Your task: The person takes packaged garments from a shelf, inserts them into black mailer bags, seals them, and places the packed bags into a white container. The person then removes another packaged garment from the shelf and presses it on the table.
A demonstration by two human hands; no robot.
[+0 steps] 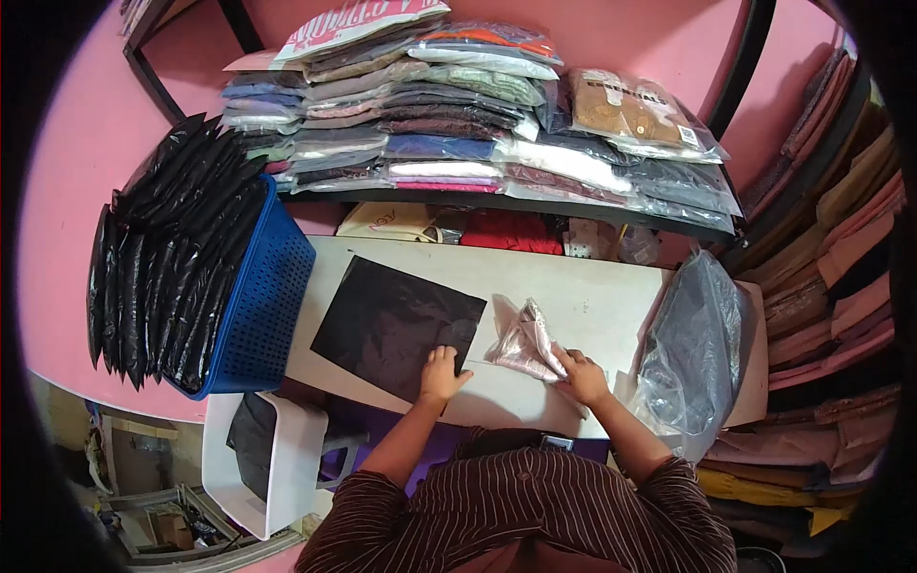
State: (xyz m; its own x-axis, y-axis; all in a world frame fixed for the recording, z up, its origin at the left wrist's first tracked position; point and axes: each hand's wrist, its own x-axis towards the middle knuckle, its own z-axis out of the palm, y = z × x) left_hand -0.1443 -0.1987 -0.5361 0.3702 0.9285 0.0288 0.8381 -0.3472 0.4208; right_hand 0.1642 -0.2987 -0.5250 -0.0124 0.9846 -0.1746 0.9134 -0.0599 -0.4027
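Note:
A flat black plastic mailing bag (392, 320) lies at an angle on the white table. My left hand (441, 377) rests on its near right corner, thumb held away from the fingers. To the right, my right hand (583, 375) grips the edge of a shiny pale pink plastic-wrapped packet (527, 346). The packet looks folded, and one peak of it stands up from the tabletop. My right palm hides part of its near edge.
A blue basket (272, 277) full of black bags stands left, above a white bin (291, 458). Clear plastic (693, 353) lies at the table's right end. Bagged clothes (439, 143) fill the shelf behind; folded fabrics (831, 315) line the right side.

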